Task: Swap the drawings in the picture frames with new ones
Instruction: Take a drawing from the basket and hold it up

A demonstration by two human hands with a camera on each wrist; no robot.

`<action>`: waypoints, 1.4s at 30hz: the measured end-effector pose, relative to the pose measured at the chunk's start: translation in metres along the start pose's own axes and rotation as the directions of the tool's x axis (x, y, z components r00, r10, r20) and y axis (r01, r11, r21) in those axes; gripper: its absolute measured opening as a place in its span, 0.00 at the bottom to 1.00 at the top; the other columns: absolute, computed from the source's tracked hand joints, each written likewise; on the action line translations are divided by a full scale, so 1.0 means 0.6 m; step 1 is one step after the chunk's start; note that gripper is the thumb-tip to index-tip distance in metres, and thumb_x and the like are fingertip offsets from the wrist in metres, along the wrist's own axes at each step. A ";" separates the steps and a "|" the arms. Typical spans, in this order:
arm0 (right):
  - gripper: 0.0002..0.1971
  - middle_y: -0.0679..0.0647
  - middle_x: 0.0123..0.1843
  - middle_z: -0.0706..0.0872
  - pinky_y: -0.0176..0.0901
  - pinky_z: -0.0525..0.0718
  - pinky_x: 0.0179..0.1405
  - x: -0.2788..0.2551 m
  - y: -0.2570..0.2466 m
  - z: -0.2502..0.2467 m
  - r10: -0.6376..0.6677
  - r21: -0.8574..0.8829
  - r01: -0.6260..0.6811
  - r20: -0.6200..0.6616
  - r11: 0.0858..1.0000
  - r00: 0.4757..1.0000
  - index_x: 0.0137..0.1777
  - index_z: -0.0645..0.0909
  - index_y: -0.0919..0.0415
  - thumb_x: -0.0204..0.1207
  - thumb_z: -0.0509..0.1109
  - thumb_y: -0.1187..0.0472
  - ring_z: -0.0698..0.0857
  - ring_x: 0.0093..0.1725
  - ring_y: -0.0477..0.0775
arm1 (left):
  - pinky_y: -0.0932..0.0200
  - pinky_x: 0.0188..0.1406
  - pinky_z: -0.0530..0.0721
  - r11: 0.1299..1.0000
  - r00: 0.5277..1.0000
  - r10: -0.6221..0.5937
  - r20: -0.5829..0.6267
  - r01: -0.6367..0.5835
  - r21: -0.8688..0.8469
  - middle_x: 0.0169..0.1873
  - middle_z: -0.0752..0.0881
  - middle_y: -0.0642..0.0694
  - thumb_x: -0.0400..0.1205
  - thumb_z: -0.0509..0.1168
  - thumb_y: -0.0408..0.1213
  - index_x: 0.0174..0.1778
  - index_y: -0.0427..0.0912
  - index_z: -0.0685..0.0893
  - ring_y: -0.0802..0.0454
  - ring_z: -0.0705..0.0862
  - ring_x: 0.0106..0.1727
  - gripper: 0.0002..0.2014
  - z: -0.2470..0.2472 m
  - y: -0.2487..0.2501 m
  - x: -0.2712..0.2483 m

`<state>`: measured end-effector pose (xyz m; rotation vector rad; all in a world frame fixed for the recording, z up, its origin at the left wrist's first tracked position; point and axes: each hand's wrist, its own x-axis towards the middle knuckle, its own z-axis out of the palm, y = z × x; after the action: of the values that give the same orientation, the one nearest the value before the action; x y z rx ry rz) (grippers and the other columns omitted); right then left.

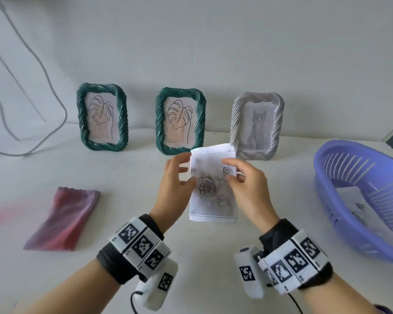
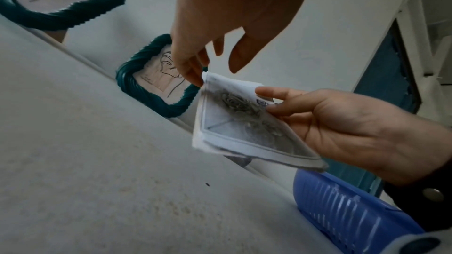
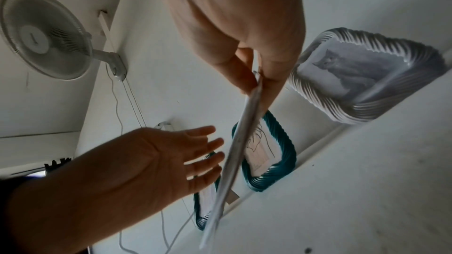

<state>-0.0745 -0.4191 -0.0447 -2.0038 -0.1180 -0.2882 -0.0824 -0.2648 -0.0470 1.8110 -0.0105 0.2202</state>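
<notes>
Three picture frames stand along the wall: a green one and a second green one, each with a leaf drawing, and a pale grey one with a cat picture. Above the table in front of them, my right hand pinches the right edge of a thin stack of sheets, a rose drawing on top. My left hand is at its left edge, fingers straight and spread, one fingertip touching the sheet's corner. The right wrist view shows the sheets edge-on.
A purple slatted basket at the right holds more printed sheets. A folded red cloth lies on the table at the left. Grey cables hang down the wall at far left. A wall fan hangs above.
</notes>
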 end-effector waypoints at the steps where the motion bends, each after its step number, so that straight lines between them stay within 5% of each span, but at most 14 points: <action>1: 0.18 0.38 0.50 0.84 0.25 0.78 0.48 0.002 0.000 0.002 0.008 0.025 -0.008 0.001 1.000 1.000 0.57 0.84 0.56 0.74 0.63 0.76 0.85 0.50 0.55 | 0.78 0.41 0.79 1.000 0.999 -0.025 -0.033 0.025 0.012 0.61 0.74 0.50 0.77 0.63 0.24 0.67 0.44 0.71 0.54 0.76 0.57 0.23 -0.005 -0.004 0.001; 5: 0.19 0.36 0.49 0.83 0.16 0.74 0.44 0.006 -0.003 0.015 0.032 0.102 -0.034 0.018 0.994 0.999 0.55 0.83 0.53 0.73 0.63 0.76 0.83 0.46 0.49 | 0.68 0.41 0.81 0.993 0.992 -0.121 -0.018 0.122 0.001 0.60 0.76 0.50 0.77 0.66 0.28 0.72 0.41 0.66 0.52 0.79 0.55 0.28 -0.018 -0.014 0.002; 9: 0.19 0.41 0.53 0.83 0.16 0.74 0.48 0.004 -0.008 0.026 0.027 0.115 -0.034 0.066 0.993 0.997 0.56 0.81 0.52 0.74 0.63 0.76 0.81 0.45 0.34 | 0.46 0.46 0.86 0.995 0.993 -0.092 -0.076 0.095 0.026 0.45 0.83 0.48 0.76 0.68 0.26 0.65 0.41 0.74 0.47 0.82 0.44 0.21 -0.021 -0.023 0.002; 12: 0.19 0.39 0.51 0.80 0.19 0.75 0.47 0.005 -0.008 0.032 0.044 0.122 -0.054 0.084 0.991 0.996 0.60 0.79 0.52 0.75 0.63 0.74 0.80 0.43 0.36 | 0.51 0.41 0.85 0.995 0.989 -0.067 -0.132 0.076 0.063 0.39 0.82 0.52 0.74 0.67 0.23 0.59 0.40 0.77 0.49 0.81 0.39 0.18 -0.027 -0.025 0.004; 16: 0.21 0.53 0.53 0.81 0.40 0.80 0.48 0.004 -0.005 0.042 0.072 0.164 -0.078 0.045 0.983 0.996 0.59 0.75 0.48 0.75 0.62 0.74 0.82 0.47 0.53 | 0.72 0.33 0.81 0.991 0.987 -0.017 -0.157 0.037 0.125 0.40 0.82 0.52 0.74 0.67 0.22 0.53 0.39 0.78 0.57 0.80 0.36 0.14 -0.035 -0.029 0.007; 20: 0.18 0.55 0.47 0.82 0.23 0.76 0.37 0.007 -0.008 0.051 0.053 0.119 -0.048 -0.043 0.992 0.998 0.54 0.71 0.54 0.73 0.63 0.77 0.81 0.40 0.47 | 0.74 0.36 0.80 0.986 0.981 0.012 -0.194 0.021 0.168 0.35 0.82 0.55 0.72 0.64 0.17 0.44 0.39 0.81 0.53 0.81 0.37 0.13 -0.042 -0.038 0.013; 23: 0.18 0.55 0.42 0.84 0.18 0.76 0.35 0.011 -0.018 0.059 0.042 0.124 -0.032 -0.073 0.992 0.996 0.55 0.68 0.57 0.73 0.66 0.77 0.83 0.38 0.42 | 0.61 0.42 0.85 0.990 0.970 -0.019 -0.244 0.053 0.133 0.33 0.84 0.50 0.73 0.65 0.18 0.41 0.40 0.82 0.49 0.84 0.39 0.11 -0.050 -0.043 0.017; 27: 0.12 0.51 0.41 0.85 0.14 0.73 0.36 0.018 -0.023 0.065 0.008 0.028 -0.006 -0.086 1.000 0.996 0.56 0.77 0.64 0.74 0.67 0.74 0.81 0.37 0.35 | 0.45 0.49 0.87 0.992 0.956 -0.036 -0.290 0.068 0.102 0.36 0.87 0.44 0.73 0.66 0.20 0.41 0.37 0.85 0.45 0.86 0.40 0.08 -0.059 -0.048 0.023; 30: 0.07 0.50 0.40 0.84 0.15 0.73 0.35 0.016 -0.022 0.068 -0.022 -0.050 0.017 -0.093 0.999 0.995 0.50 0.82 0.67 0.75 0.66 0.73 0.81 0.36 0.41 | 0.44 0.48 0.87 0.992 0.954 -0.036 -0.299 0.070 0.104 0.35 0.87 0.44 0.73 0.66 0.21 0.42 0.37 0.86 0.45 0.86 0.40 0.08 -0.061 -0.048 0.019; 33: 0.06 0.59 0.35 0.87 0.31 0.70 0.30 0.008 -0.014 0.073 -0.049 -0.112 0.039 -0.091 0.993 0.995 0.39 0.80 0.71 0.76 0.64 0.72 0.80 0.33 0.57 | 0.50 0.47 0.87 0.991 0.957 -0.033 -0.288 0.070 0.118 0.36 0.88 0.45 0.75 0.65 0.21 0.43 0.35 0.87 0.49 0.86 0.38 0.08 -0.061 -0.046 0.009; 36: 0.18 0.57 0.22 0.71 0.34 0.61 0.23 0.001 -0.012 0.073 -0.076 -0.179 0.062 -0.074 0.982 0.994 0.26 0.65 0.64 0.77 0.62 0.72 0.64 0.25 0.48 | 0.55 0.47 0.86 0.989 0.955 -0.029 -0.296 0.071 0.131 0.39 0.90 0.43 0.75 0.65 0.22 0.46 0.35 0.88 0.52 0.85 0.37 0.09 -0.060 -0.044 0.002; 38: 0.24 0.48 0.20 0.60 0.31 0.62 0.22 -0.004 -0.019 0.071 -0.081 -0.199 0.069 -0.056 0.978 0.995 0.23 0.58 0.55 0.78 0.61 0.72 0.63 0.23 0.45 | 0.55 0.48 0.86 0.989 0.957 -0.021 -0.290 0.062 0.131 0.41 0.90 0.44 0.76 0.65 0.22 0.48 0.35 0.89 0.54 0.85 0.38 0.10 -0.060 -0.042 -0.001; 42: 0.25 0.49 0.20 0.55 0.34 0.60 0.22 -0.010 -0.023 0.070 -0.078 -0.247 0.064 -0.049 0.967 0.996 0.25 0.53 0.54 0.77 0.61 0.72 0.61 0.25 0.46 | 0.50 0.48 0.88 0.992 0.960 -0.024 -0.281 0.058 0.115 0.36 0.89 0.48 0.76 0.64 0.23 0.48 0.35 0.89 0.53 0.84 0.36 0.11 -0.059 -0.041 -0.005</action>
<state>-0.0769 -0.3752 -0.0514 -2.2374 -0.1222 -0.4239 -0.0875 -0.2248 -0.0628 1.8856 0.2449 0.4534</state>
